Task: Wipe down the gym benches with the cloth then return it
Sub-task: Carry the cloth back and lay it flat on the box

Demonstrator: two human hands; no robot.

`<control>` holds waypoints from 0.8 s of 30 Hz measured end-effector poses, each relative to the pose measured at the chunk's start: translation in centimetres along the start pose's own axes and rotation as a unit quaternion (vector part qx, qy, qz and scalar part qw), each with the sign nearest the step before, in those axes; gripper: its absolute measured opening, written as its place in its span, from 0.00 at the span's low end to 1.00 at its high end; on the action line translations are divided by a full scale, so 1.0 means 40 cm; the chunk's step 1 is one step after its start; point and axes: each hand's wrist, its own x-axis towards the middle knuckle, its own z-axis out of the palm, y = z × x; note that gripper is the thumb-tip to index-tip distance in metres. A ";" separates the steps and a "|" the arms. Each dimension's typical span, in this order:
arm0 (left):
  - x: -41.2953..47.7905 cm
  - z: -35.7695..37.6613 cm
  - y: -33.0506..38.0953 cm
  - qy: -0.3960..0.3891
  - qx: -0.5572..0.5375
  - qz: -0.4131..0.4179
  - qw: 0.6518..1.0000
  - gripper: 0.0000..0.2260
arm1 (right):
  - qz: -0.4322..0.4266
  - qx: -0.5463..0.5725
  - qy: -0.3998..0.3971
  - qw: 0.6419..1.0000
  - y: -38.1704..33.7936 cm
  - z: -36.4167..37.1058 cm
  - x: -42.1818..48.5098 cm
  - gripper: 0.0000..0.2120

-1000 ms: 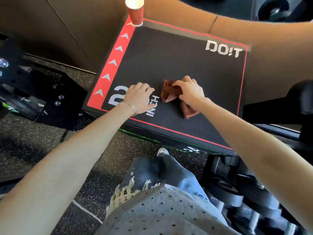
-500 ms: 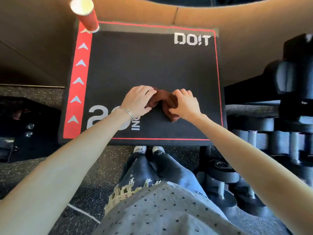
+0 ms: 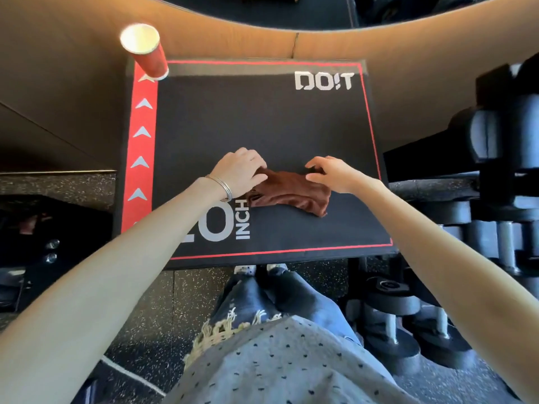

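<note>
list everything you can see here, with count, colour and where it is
box: one, black top with red edging and white print, centre
cloth: one, brown, crumpled on the box top towards its near edge
cup: one, red with white inside, upright on the box's far left corner
dumbbells: several, black, racked to the right; exact count unclear
floor: black, speckled, under and around the box
wall: tan, behind the box
bracelet: silver, on the left wrist
jeans: blue, frayed, below the box's near edge
left hand: pinches the cloth's left end
right hand: pinches the cloth's far right edge
</note>
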 end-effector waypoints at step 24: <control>-0.193 0.057 0.042 -0.055 -0.068 0.153 0.984 0.09 | -0.088 -0.012 -0.031 0.996 -0.036 0.131 -0.221 0.12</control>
